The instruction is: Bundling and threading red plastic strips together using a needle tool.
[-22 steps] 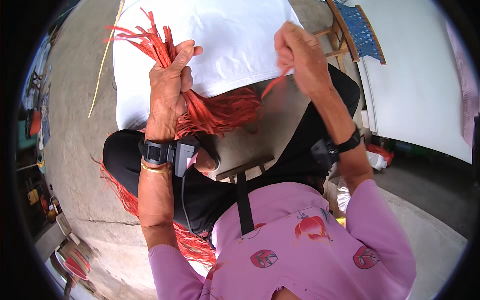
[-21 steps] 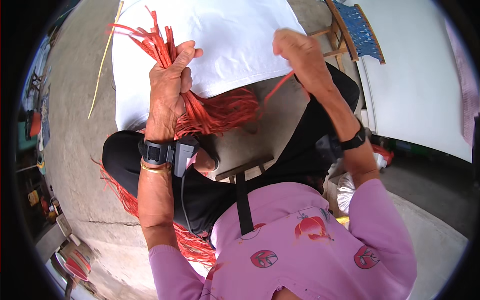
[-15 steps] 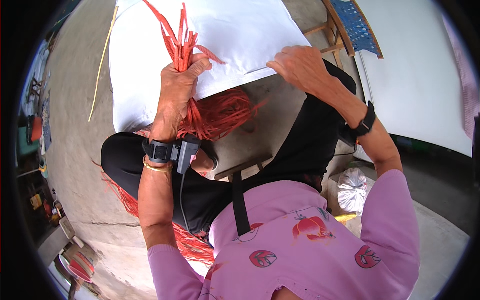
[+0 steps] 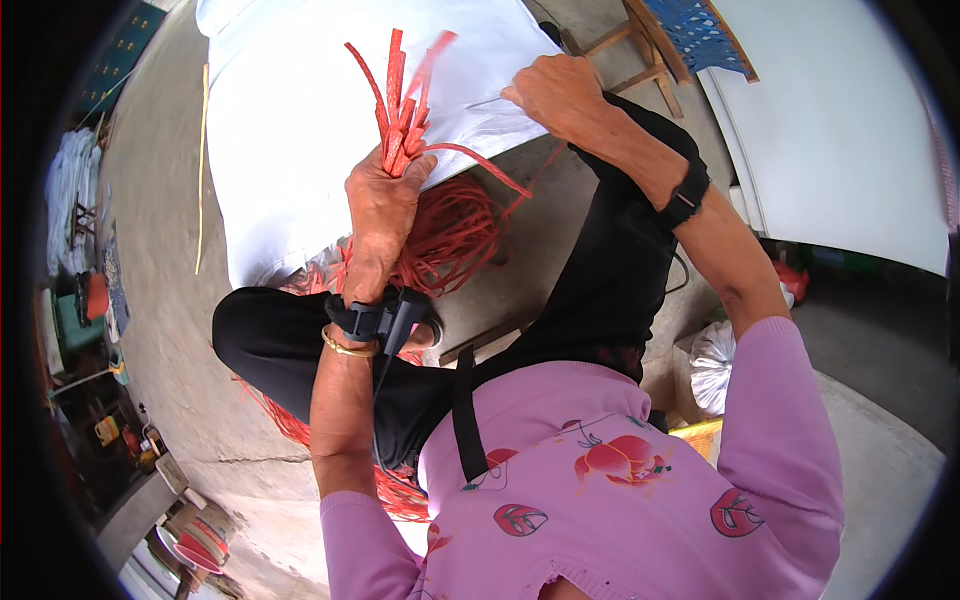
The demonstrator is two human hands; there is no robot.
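My left hand (image 4: 383,205) is closed round a bundle of flat red plaited strands (image 4: 401,138). Their short ends fan out above the fist, some blurred, while the long loose lengths (image 4: 450,235) hang below it beyond the white cloth's edge. One strand trails out to the right of the bundle. My right hand (image 4: 560,100) is closed, its thumb and fingers pinched together at the near right edge of the white cloth (image 4: 290,120). Whatever lies in that pinch is too small or hidden to make out. The cloth creases toward those fingertips.
My black-trousered knees (image 4: 265,330) flank the cloth. More red strands (image 4: 405,495) lie beside my left leg. At the far right stand a wooden seat with blue webbing (image 4: 700,35) and a white panel (image 4: 840,130). A thin yellow stick (image 4: 203,170) lies left of the cloth.
The view has shifted slightly. My left hand with the bundle sits a little lower and farther right; my right hand is higher and farther left. A longer strand now trails rightward from the bundle.
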